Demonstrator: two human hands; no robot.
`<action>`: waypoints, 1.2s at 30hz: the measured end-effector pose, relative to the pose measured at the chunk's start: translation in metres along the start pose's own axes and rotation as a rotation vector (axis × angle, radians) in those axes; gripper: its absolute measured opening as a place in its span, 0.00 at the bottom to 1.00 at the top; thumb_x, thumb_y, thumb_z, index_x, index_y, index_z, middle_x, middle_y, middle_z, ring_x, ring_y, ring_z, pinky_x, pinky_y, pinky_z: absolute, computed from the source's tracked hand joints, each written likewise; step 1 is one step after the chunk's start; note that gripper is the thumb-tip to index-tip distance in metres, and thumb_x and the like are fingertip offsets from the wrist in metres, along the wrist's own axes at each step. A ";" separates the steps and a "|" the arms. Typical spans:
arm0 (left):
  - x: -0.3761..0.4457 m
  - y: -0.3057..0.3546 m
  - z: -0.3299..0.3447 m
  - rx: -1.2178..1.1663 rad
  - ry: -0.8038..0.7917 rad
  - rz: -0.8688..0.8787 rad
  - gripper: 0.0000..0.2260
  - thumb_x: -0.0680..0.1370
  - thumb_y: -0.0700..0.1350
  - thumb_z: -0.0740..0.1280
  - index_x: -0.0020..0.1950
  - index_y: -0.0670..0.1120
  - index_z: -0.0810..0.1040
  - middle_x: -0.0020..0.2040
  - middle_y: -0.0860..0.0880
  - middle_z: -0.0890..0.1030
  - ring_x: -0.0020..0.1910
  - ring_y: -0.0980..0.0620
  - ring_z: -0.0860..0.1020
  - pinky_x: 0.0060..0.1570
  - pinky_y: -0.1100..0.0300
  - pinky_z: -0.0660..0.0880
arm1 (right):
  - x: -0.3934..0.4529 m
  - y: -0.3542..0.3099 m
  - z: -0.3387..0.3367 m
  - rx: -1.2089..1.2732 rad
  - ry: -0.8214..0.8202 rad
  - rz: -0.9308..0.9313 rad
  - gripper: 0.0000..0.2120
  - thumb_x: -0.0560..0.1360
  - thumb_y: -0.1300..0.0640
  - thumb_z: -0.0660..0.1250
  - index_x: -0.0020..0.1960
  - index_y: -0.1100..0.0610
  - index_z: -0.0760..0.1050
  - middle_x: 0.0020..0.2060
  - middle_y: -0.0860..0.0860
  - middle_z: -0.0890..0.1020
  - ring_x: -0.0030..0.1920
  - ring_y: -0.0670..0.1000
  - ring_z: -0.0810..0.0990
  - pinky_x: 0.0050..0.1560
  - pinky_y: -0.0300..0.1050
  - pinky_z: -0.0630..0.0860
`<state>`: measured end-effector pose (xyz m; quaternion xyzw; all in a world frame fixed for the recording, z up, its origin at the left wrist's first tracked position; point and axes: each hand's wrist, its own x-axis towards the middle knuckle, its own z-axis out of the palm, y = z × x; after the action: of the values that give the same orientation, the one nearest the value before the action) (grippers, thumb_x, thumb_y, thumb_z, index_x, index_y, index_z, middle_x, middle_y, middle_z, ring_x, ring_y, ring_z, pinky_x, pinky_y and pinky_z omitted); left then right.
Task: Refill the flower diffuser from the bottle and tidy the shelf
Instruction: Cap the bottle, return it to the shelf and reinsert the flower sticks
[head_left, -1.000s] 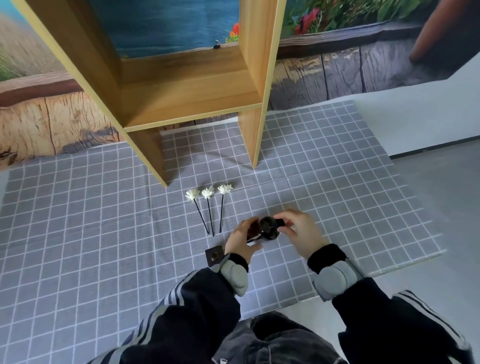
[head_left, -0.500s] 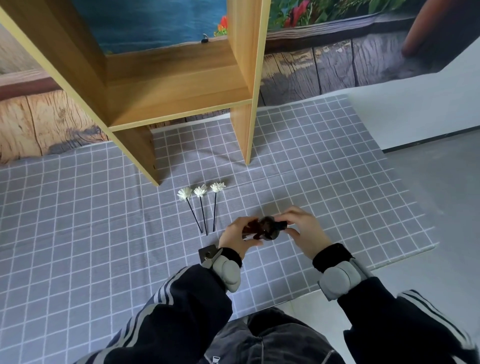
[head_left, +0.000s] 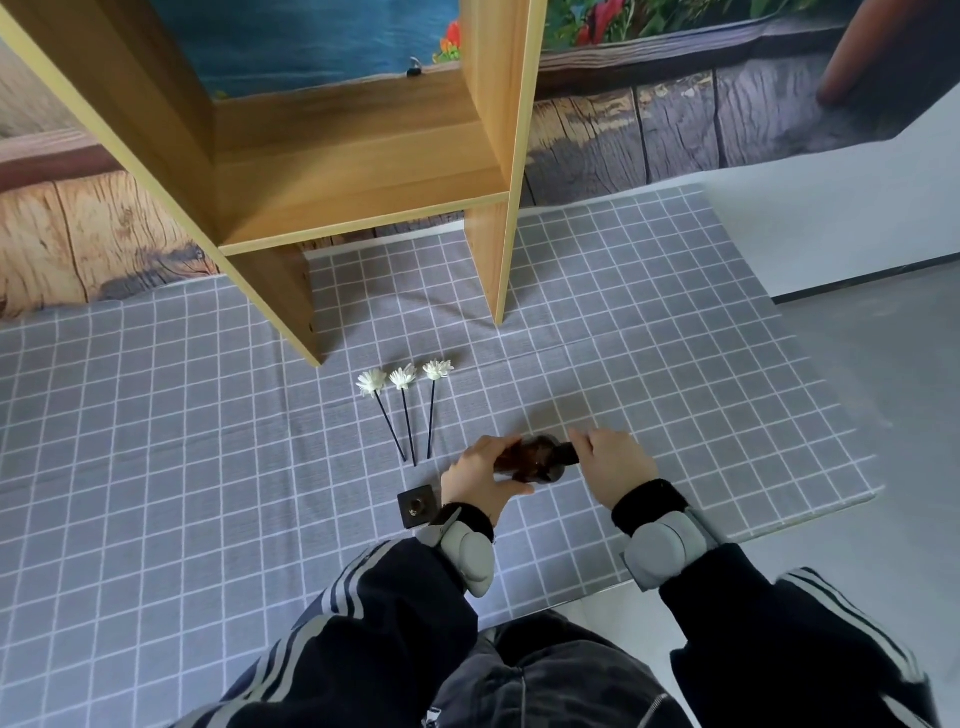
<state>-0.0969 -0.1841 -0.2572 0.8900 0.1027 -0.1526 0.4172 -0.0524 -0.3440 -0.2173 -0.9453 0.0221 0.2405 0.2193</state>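
The left hand (head_left: 478, 475) grips a brown bottle (head_left: 530, 460), fingers curled round its body; the bottle lies tilted on its side above the grey checked cloth (head_left: 156, 441), neck pointing to the person's right. The right hand (head_left: 615, 462) pinches the dark cap (head_left: 570, 453) at the bottle's neck, thumb and fingers closed on it. Whether the cap is loose or tight on the neck cannot be told.

Just left of the left wrist stands a small dark square diffuser (head_left: 417, 505) — upright on the cloth, its round opening facing up, touching nothing else that can be seen. Beyond it lie three white flowers (head_left: 402, 376) on thin dark sticks, flat on the cloth, heads apart toward the shelf and stick ends drawn close together near the diffuser, not touching it.

A light wooden shelf (head_left: 358, 171) stands on the far part of the cloth, two upright panels resting on it; the visible board carries nothing. A printed backdrop (head_left: 675, 135) of wood planks and flowers hangs behind. Both wrists wear grey bands (head_left: 470, 553) over dark striped sleeves (head_left: 363, 623).
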 end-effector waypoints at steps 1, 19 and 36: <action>0.000 0.000 0.000 0.004 0.003 -0.003 0.25 0.66 0.51 0.74 0.61 0.57 0.71 0.57 0.53 0.78 0.55 0.50 0.77 0.54 0.50 0.76 | -0.001 0.000 -0.001 0.012 0.020 0.022 0.20 0.79 0.48 0.53 0.36 0.60 0.70 0.28 0.51 0.70 0.32 0.55 0.73 0.34 0.45 0.69; -0.004 0.000 0.003 -0.017 0.055 -0.016 0.25 0.65 0.49 0.75 0.61 0.54 0.73 0.57 0.52 0.79 0.55 0.50 0.77 0.52 0.53 0.76 | -0.005 0.006 -0.001 0.287 0.091 -0.198 0.07 0.73 0.60 0.67 0.48 0.64 0.76 0.38 0.53 0.75 0.37 0.53 0.73 0.42 0.44 0.69; -0.002 -0.011 0.000 -0.125 0.057 -0.094 0.27 0.63 0.50 0.77 0.59 0.55 0.74 0.54 0.53 0.81 0.54 0.51 0.79 0.53 0.50 0.78 | -0.013 0.001 0.004 0.214 0.004 -0.381 0.12 0.73 0.65 0.64 0.56 0.57 0.72 0.46 0.50 0.74 0.42 0.50 0.73 0.45 0.42 0.69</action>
<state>-0.1019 -0.1767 -0.2644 0.8603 0.1657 -0.1400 0.4613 -0.0660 -0.3445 -0.2145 -0.9042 -0.1309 0.1891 0.3599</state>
